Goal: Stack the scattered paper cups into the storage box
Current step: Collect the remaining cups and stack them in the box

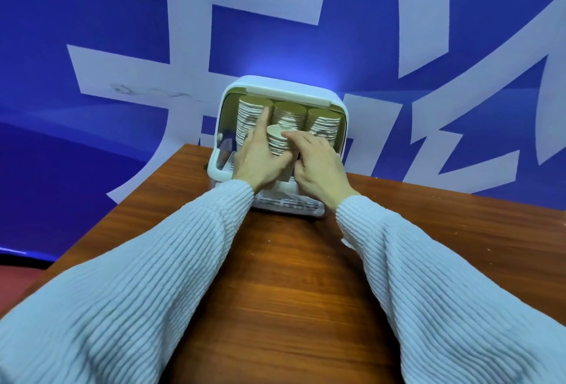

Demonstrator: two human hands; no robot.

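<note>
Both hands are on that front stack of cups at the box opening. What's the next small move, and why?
Probably ease the front stack down and back into the storage box, then let go. Left hand and right hand hold it in front of three stacks already standing at the back.

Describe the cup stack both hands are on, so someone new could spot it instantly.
Start at the white storage box at the far edge of the wooden table, its front open. Three tall stacks of upside-down paper cups line its back; the wanted stack stands in front of them, between the left hand and right hand. It is shorter and nearest the opening.
</note>
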